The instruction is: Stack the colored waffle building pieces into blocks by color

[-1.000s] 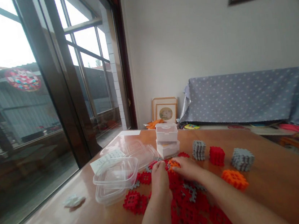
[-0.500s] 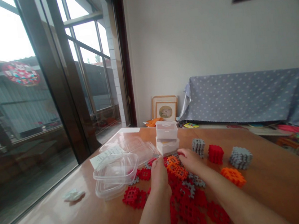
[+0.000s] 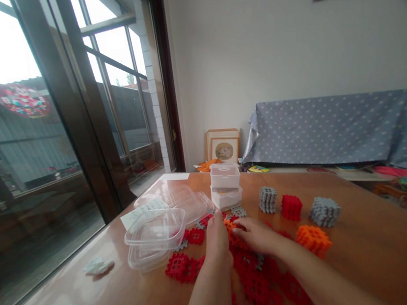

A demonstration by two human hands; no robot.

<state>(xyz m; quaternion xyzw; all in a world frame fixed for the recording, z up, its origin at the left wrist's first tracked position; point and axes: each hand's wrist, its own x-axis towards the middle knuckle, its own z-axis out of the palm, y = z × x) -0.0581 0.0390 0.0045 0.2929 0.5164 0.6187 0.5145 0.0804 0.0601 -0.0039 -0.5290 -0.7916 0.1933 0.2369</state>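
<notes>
My left hand [image 3: 217,237] rests at the left side of a loose pile of red pieces [image 3: 255,284], flat square interlocking blocks with notched edges. Its fingers bend inward and what they hold is hidden. My right hand [image 3: 256,235] closes its fingers on orange interlocking blocks [image 3: 230,224] beside the left palm. Right of the pile stand a stack of orange blocks [image 3: 313,241], a red stack [image 3: 291,207] and two grey stacks, one tall [image 3: 267,200] and one wider [image 3: 325,212]. More red blocks [image 3: 178,267] lie left of my left forearm.
Two small white containers [image 3: 224,175] are stacked behind the pile. Clear plastic tubs [image 3: 156,227] and clear lids [image 3: 184,202] lie left, near a printed sheet [image 3: 140,212]. A crumpled white packet [image 3: 98,266] sits at the left. The window wall borders the table there.
My right hand has moved from the pile's far side back toward me and left, onto the orange blocks. The orange stack at the right looks taller. My left hand has hardly moved.
</notes>
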